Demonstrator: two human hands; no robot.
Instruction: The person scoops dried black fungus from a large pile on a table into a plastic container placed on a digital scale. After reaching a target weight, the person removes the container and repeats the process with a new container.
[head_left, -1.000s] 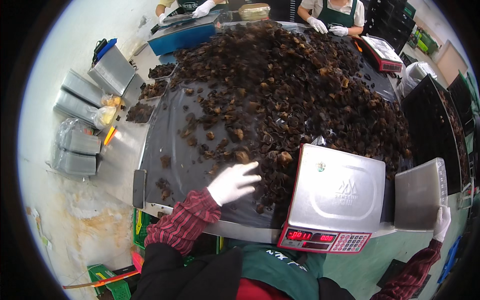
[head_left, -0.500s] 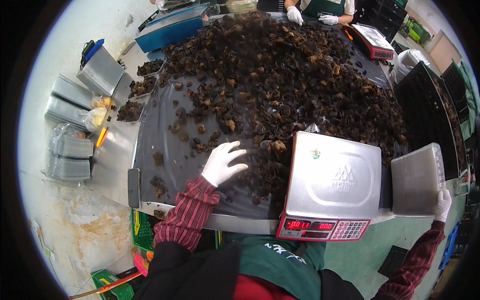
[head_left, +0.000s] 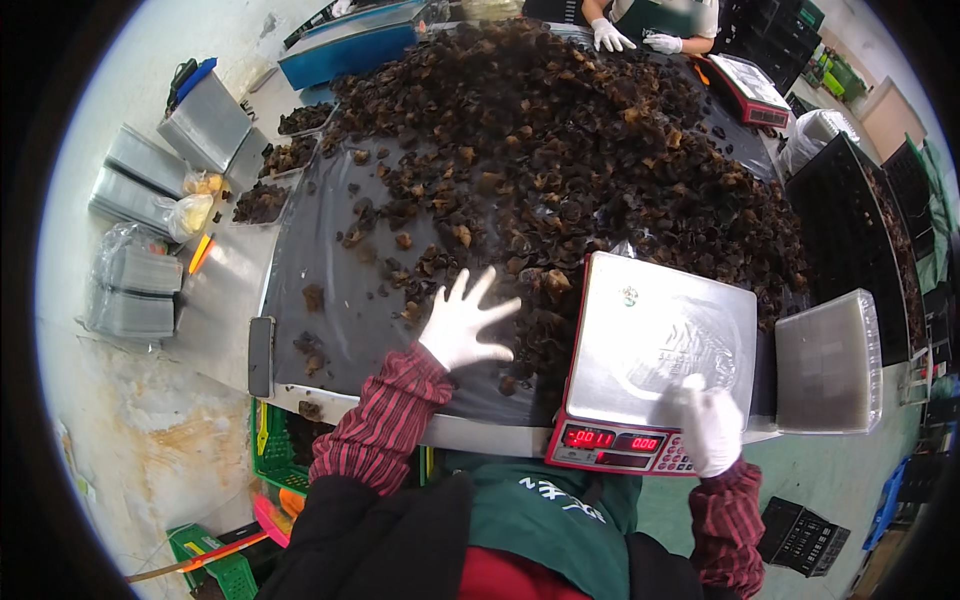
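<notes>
My left hand (head_left: 468,322), in a white glove, is open with fingers spread over the dark tabletop at the near edge of a big heap of dried black wood ear fungus (head_left: 560,130). My white-gloved right hand (head_left: 713,425) is over the front right of the digital scale (head_left: 660,330), its fingers blurred but closed. A faint see-through shape, seemingly a clear plastic tray (head_left: 655,372), extends from its fingers over the metal pan and distorts the pan's marking. Beside the scale stands a stack of clear plastic trays (head_left: 828,365).
At the left are filled trays of fungus (head_left: 262,203), stacked trays (head_left: 140,290), an orange-handled tool (head_left: 202,253) and a phone (head_left: 261,357). Across the table, another person's gloved hand (head_left: 610,36) is near a second scale (head_left: 750,90). Black crates (head_left: 850,240) stand at right.
My right hand has moved left from the tray stack to above the scale, seemingly bringing a clear tray. My left hand has shifted slightly right and its fingers have spread.
</notes>
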